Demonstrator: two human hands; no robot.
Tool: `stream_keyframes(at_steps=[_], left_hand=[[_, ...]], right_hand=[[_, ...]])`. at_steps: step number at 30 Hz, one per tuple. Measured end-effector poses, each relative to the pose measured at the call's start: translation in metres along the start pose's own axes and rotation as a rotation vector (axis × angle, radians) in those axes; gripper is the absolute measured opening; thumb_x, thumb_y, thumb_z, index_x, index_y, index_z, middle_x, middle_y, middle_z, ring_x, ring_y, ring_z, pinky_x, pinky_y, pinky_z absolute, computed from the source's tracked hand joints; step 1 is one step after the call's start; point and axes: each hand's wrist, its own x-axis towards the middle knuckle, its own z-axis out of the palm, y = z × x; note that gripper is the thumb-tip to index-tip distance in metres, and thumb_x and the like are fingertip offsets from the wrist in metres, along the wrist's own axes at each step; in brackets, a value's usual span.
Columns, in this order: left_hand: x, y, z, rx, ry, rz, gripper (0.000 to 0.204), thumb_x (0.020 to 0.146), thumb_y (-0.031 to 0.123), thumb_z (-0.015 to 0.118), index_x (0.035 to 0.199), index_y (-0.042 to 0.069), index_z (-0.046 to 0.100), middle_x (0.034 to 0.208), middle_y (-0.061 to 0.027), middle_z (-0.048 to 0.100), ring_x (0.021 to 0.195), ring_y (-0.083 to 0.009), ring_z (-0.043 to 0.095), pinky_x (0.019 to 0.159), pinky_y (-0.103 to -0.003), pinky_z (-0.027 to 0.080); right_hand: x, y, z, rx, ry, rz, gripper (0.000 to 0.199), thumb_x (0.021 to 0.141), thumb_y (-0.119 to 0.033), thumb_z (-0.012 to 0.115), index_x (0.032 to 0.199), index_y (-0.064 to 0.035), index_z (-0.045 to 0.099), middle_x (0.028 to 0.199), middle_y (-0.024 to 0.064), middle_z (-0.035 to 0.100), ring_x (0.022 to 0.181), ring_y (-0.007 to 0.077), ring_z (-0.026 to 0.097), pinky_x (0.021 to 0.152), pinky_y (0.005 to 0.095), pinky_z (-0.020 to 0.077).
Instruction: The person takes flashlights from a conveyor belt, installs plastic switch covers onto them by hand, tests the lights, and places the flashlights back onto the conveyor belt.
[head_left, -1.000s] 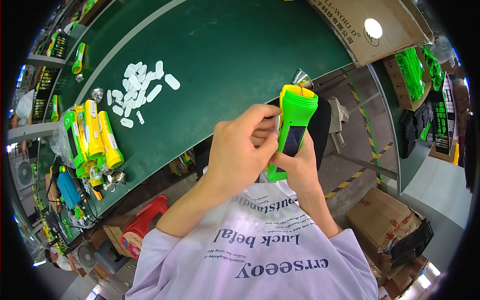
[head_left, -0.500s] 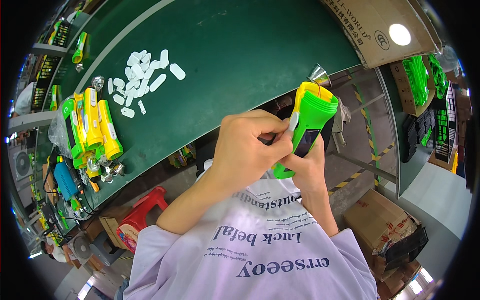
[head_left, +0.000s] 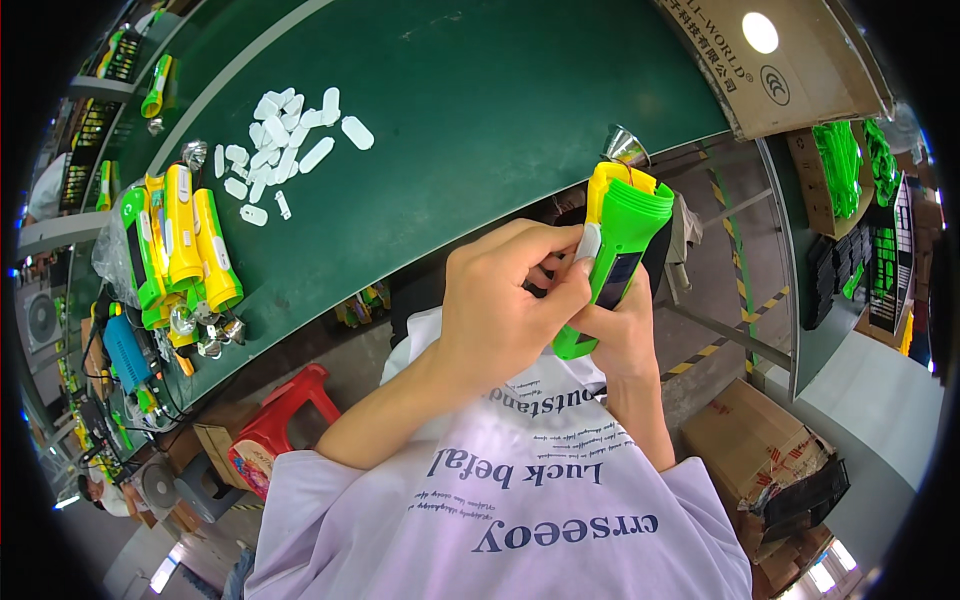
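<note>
My right hand [head_left: 622,318] is wrapped round the lower part of a green and yellow flashlight body [head_left: 636,225], held tilted with its threaded head end up. A dark panel shows on its green side. By thin wires, a silver cone reflector [head_left: 625,147] hangs out of the open head end. My left hand [head_left: 515,290] is closed, thumb and fingertips pressing a small white oval cover [head_left: 589,242] against the yellow side. Part of that cover is hidden by the fingers. A loose pile of similar white oval pieces [head_left: 275,142] lies on the green table.
Several yellow and green flashlight bodies [head_left: 180,240] with silver reflectors are heaped on the table's left. A cardboard box [head_left: 770,60] stands at the far right. Below are a red stool [head_left: 285,420] and an opened carton [head_left: 750,440]. Green parts fill a box [head_left: 838,165].
The view has shifted slightly. My left hand has turned a little and the white cover sits more upright against the flashlight's side. My right hand keeps its hold.
</note>
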Motion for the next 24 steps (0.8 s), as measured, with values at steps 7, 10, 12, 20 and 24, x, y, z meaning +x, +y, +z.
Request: stream_keyframes(at_steps=[7, 10, 12, 20, 24], left_hand=[[0.003, -0.002, -0.003, 0.15, -0.04, 0.098, 0.021, 0.079, 0.002, 0.069, 0.099, -0.004, 0.071, 0.083, -0.0098, 0.068, 0.072, -0.0134, 0.068, 0.067, -0.025, 0.057], [-0.001, -0.001, 0.0, 0.104, -0.028, 0.051, 0.021, 0.079, 0.006, 0.073, 0.098, -0.003, 0.071, 0.08, -0.0087, 0.066, 0.072, -0.0122, 0.066, 0.066, -0.023, 0.055], [0.002, -0.002, -0.002, 0.0, -0.042, -0.04, 0.021, 0.08, 0.009, 0.075, 0.096, -0.004, 0.071, 0.078, -0.0075, 0.064, 0.069, -0.0113, 0.063, 0.063, -0.023, 0.052], [0.0, -0.016, -0.002, -0.006, 0.024, -0.015, 0.024, 0.084, 0.02, 0.076, 0.09, -0.002, 0.072, 0.065, -0.0035, 0.053, 0.055, -0.0085, 0.044, 0.051, -0.025, 0.034], [0.003, -0.011, -0.003, 0.054, 0.034, -0.118, 0.024, 0.083, 0.019, 0.077, 0.086, -0.004, 0.072, 0.062, -0.0021, 0.052, 0.054, -0.0082, 0.046, 0.051, -0.025, 0.034]], right_hand=[[0.001, -0.006, 0.004, -0.078, 0.0, 0.024, 0.047, 0.065, 0.008, 0.067, 0.111, 0.002, 0.057, 0.092, 0.0054, 0.065, 0.076, 0.0114, 0.064, 0.066, 0.027, 0.0522], [0.0, -0.007, 0.0, -0.088, -0.013, 0.061, 0.048, 0.065, 0.006, 0.068, 0.112, 0.002, 0.057, 0.093, 0.0052, 0.065, 0.081, 0.0116, 0.064, 0.07, 0.0273, 0.0519], [-0.001, -0.008, 0.002, -0.122, -0.015, 0.1, 0.048, 0.066, 0.005, 0.069, 0.113, 0.0019, 0.057, 0.095, 0.0055, 0.065, 0.084, 0.0117, 0.063, 0.073, 0.0273, 0.0515], [-0.008, 0.002, 0.025, -0.369, 0.192, -0.034, 0.041, 0.069, -0.008, 0.079, 0.103, -0.0003, 0.058, 0.093, 0.0028, 0.064, 0.083, 0.008, 0.06, 0.073, 0.025, 0.0499], [-0.013, 0.014, 0.02, -0.39, 0.149, 0.066, 0.032, 0.072, -0.008, 0.079, 0.095, -0.0012, 0.058, 0.081, 0.0026, 0.063, 0.072, 0.0089, 0.061, 0.066, 0.0248, 0.0507]])
